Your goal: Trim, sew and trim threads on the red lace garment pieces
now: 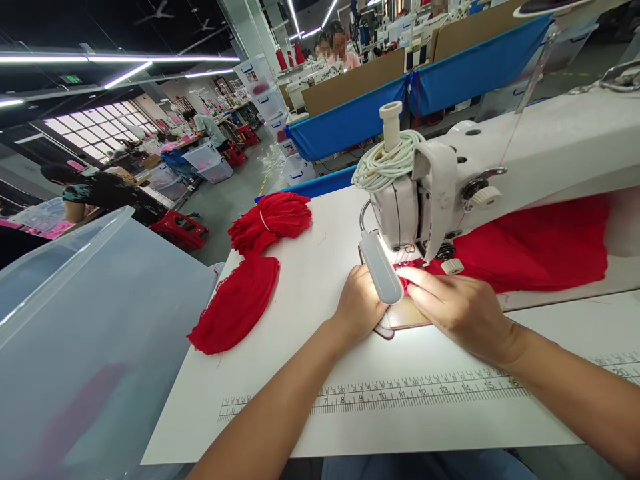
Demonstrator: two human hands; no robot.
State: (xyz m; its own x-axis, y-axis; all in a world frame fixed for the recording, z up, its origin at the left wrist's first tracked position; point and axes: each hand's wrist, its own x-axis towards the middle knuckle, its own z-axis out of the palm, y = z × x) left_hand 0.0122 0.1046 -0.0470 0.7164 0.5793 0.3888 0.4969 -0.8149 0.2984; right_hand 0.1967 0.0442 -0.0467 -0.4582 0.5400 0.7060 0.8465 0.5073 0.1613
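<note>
A white sewing machine point(540, 143) reaches in from the right, its needle area lit by a small grey lamp point(382, 268). My right hand point(457, 310) is beside the presser foot, fingertips closed on a gathered bit of red fabric point(406, 283). On the other side of the needle, my left hand point(361, 303) looks curled; the lamp covers its fingertips and whatever they grip. A larger red fabric piece point(535, 247) lies under the machine arm. Left on the white table point(300, 320) are a tied bundle of red fabric pieces point(273, 220) and a curved stack of red pieces point(235, 307).
A ruler strip point(400, 393) runs along the table's front. A big translucent plastic bin point(100, 333) stands against the left edge. Coiled pale cord point(385, 160) hangs on the machine head. Beyond are blue cloth troughs point(350, 120), other sewing stations and several people.
</note>
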